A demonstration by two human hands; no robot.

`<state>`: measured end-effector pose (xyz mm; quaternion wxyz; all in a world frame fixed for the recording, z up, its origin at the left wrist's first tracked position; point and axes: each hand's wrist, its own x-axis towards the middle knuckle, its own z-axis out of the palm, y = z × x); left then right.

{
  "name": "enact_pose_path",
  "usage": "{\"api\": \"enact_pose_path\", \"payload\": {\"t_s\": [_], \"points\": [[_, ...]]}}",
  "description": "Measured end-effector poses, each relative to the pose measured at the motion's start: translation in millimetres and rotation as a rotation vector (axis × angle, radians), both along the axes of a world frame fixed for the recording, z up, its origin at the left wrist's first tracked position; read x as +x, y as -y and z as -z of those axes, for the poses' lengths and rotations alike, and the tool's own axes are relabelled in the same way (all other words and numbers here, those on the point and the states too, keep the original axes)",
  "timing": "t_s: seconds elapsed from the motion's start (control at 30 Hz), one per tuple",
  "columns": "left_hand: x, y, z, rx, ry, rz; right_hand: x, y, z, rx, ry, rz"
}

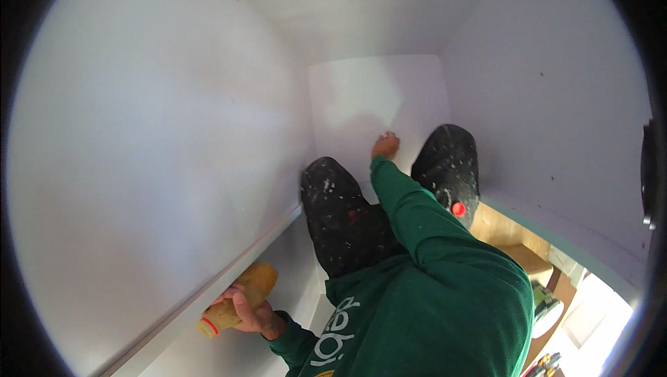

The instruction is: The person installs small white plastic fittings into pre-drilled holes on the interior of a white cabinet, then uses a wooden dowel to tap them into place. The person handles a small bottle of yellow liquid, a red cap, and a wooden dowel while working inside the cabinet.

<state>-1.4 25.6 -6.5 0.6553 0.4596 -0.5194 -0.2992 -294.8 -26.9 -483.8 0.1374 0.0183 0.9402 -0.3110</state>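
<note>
My left hand is wrapped round a plastic bottle at the lower left. The bottle is tilted, with a yellowish-brown content and a red ring at its neck, and no cap shows on it. My right hand reaches forward between my knees, close to the white panel at the far end. Its fingers are curled together; whatever they may hold is too small to make out. A red cap rests on my right leg, on the black paint-spotted trousers.
White boards enclose me: a left panel with a long edge near the bottle, and a right panel with small holes. Past the right panel's lower edge are a wooden floor, a brown box, a white-and-green tub and some tools.
</note>
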Motion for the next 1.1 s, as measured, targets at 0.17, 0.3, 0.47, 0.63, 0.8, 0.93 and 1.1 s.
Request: {"api": "enact_pose_path", "payload": {"t_s": [0.17,0.3,0.47,0.63,0.8,0.93,1.1], "points": [[2,3,1,0.021,0.032,0.086,-43,-12,33,0.064,-0.077,-0.077],[11,-9,8,0.032,0.022,0.022,-42,-6,5,0.148,-0.048,-0.233],[10,-7,7,0.002,-0.019,0.062,-45,-15,0,0.205,-0.105,-0.311],[7,-5,4,-0.004,-0.011,0.088,-45,-12,-3,0.171,-0.045,-0.161],[9,-11,5,0.046,-0.024,0.053,-36,9,-24,-0.119,-0.001,0.089],[8,-6,7,0.040,-0.108,0.006,-28,59,-56,-0.425,-0.053,0.178],[-10,16,-1,0.017,0.043,0.188,-35,114,-110,-0.955,0.084,0.236]]}}
